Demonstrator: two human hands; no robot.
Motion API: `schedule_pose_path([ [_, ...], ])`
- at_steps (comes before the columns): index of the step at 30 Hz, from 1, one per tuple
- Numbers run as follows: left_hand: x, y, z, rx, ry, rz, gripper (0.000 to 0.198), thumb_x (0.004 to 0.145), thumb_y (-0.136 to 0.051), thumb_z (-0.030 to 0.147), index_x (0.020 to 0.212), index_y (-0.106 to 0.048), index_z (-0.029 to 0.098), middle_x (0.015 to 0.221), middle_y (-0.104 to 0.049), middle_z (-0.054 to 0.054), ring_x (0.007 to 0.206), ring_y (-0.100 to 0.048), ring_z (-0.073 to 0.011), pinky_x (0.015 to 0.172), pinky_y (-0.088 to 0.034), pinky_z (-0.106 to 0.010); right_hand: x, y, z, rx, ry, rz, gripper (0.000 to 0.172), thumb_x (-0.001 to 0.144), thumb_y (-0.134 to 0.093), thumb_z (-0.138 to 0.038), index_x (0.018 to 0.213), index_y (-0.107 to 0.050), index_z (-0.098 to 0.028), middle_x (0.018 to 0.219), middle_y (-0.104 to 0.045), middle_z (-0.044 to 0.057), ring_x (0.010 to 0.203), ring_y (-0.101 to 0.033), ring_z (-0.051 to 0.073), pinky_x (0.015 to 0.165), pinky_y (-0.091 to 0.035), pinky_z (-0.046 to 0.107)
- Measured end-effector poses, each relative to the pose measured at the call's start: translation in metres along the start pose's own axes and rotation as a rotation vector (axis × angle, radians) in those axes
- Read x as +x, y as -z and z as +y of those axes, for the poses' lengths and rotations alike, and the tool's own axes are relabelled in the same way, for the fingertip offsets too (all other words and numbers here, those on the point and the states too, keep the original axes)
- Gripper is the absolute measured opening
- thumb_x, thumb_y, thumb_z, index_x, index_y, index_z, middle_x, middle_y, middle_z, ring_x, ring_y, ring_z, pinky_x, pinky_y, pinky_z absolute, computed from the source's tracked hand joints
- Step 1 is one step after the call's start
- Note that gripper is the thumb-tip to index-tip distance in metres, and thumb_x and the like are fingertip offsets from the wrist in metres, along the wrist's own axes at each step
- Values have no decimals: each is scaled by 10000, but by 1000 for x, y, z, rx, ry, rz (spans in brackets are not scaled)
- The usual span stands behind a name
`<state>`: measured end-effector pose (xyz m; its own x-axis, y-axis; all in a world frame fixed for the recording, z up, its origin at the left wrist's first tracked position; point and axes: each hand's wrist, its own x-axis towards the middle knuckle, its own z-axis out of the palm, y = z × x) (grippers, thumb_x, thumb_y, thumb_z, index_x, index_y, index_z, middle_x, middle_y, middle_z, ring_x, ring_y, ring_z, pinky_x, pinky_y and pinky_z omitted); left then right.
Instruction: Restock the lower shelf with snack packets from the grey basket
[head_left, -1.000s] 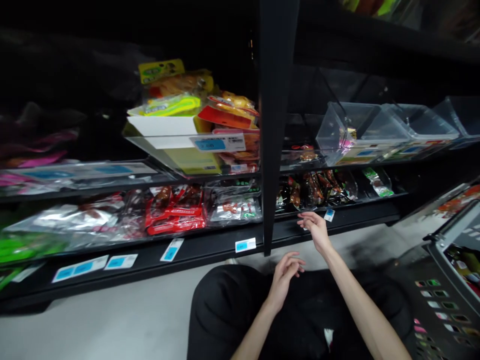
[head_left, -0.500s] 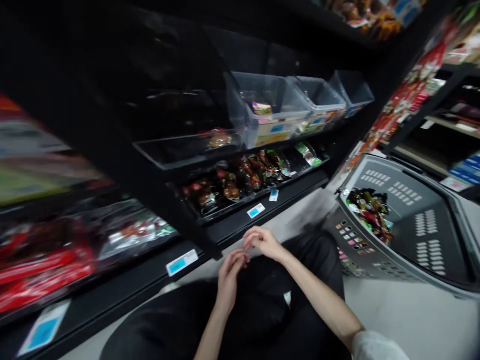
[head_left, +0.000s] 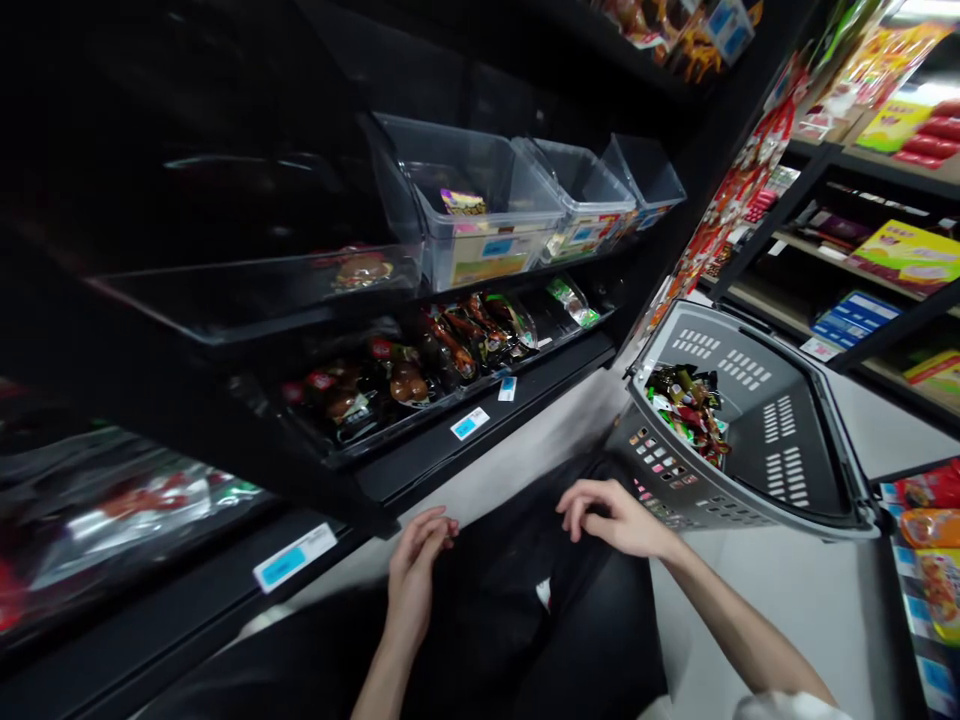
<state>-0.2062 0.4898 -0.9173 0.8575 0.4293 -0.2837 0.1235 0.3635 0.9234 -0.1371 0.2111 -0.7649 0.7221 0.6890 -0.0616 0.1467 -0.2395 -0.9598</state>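
My left hand [head_left: 414,560] hovers over my lap close to the lower shelf edge, its fingers loosely bent with nothing seen in them. Farther right, my right hand [head_left: 611,515] is held above my knee near the basket, palm down, thumb and fingers apart and holding nothing. The grey basket [head_left: 750,350] stands on the floor at the right, with several small wrapped snack packs [head_left: 686,410] heaped at its left end. In front of me, shiny vacuum packs [head_left: 457,340] of brown food lie in the bottom shelf tray. A small white scrap [head_left: 544,594] rests on my dark trousers.
Clear plastic bins [head_left: 487,225] line the shelf above the tray. Price tags [head_left: 470,424] are fixed along the black shelf edge. A black upright [head_left: 300,440] divides the shelves at left. Other shelves with yellow boxes [head_left: 911,255] stand at the right, beyond the basket.
My hands, fingertips close together before, have moved apart, the right one toward the basket. The view has turned to the right, showing more of the far shelves.
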Motion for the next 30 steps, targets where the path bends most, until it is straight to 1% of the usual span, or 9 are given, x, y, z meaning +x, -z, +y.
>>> schedule_pose_path([
  [7,-4,-3,-2,32,-8,-22,480,713,-794,468,1064,-664,167,895,-723,-48,838,-655,-195,736,-496,-281,-68,30,-103,-560,205,-20,300,951,-530,-100,1156,-672,-266,996,-760,37,912,-699,144,846,-517,268],
  [10,-4,-3,-3,25,-1,-17,485,701,-799,471,1051,-667,162,899,-723,-52,846,-661,-201,734,-498,-281,-68,63,-139,-718,286,57,246,969,-548,-158,1141,-681,-273,977,-757,41,872,-704,142,797,-527,245],
  [12,-4,-2,-3,22,7,-19,483,702,-799,474,1049,-667,165,898,-726,-48,844,-661,-195,737,-498,-274,-53,96,-145,-873,260,127,214,980,-548,-231,1140,-687,-267,979,-754,43,844,-703,152,765,-529,249],
  [16,-4,-1,-2,26,4,-22,493,700,-799,489,1054,-670,170,908,-731,-47,836,-659,-190,729,-501,-272,1,183,-108,-1249,-9,155,294,964,-550,-310,1210,-671,-204,968,-749,56,853,-694,197,832,-513,312],
  [19,-3,-1,-1,29,-1,-15,510,677,-811,507,1033,-675,168,880,-731,-45,828,-661,-193,721,-506,-272,39,245,-54,-1402,-398,102,342,913,-603,-241,1234,-678,-149,979,-754,100,922,-692,228,872,-490,312],
  [21,-3,-1,-1,35,3,-9,516,674,-810,521,1029,-676,171,875,-732,-45,835,-663,-197,726,-508,-272,56,272,-19,-1393,-652,67,354,862,-629,-172,1208,-707,-165,1028,-755,104,958,-688,234,884,-482,303],
  [23,-3,-1,-1,43,16,-1,532,670,-810,538,1032,-677,171,879,-736,-49,844,-666,-206,730,-511,-278,65,287,10,-1373,-758,45,411,778,-678,-111,1181,-728,-172,1032,-759,104,935,-693,240,852,-490,299],
  [26,-3,-3,1,61,36,6,559,655,-812,559,1034,-681,169,875,-742,-58,850,-669,-221,732,-514,-290,68,294,43,-1362,-774,33,575,685,-724,-60,1253,-688,-144,1101,-744,138,953,-689,255,837,-494,303],
  [30,-3,-8,5,87,48,11,577,625,-815,585,1005,-694,168,864,-740,-65,848,-672,-242,724,-520,-311,66,300,74,-1375,-744,68,663,759,-740,-174,1381,-541,-65,1272,-650,217,1072,-646,239,905,-459,274],
])
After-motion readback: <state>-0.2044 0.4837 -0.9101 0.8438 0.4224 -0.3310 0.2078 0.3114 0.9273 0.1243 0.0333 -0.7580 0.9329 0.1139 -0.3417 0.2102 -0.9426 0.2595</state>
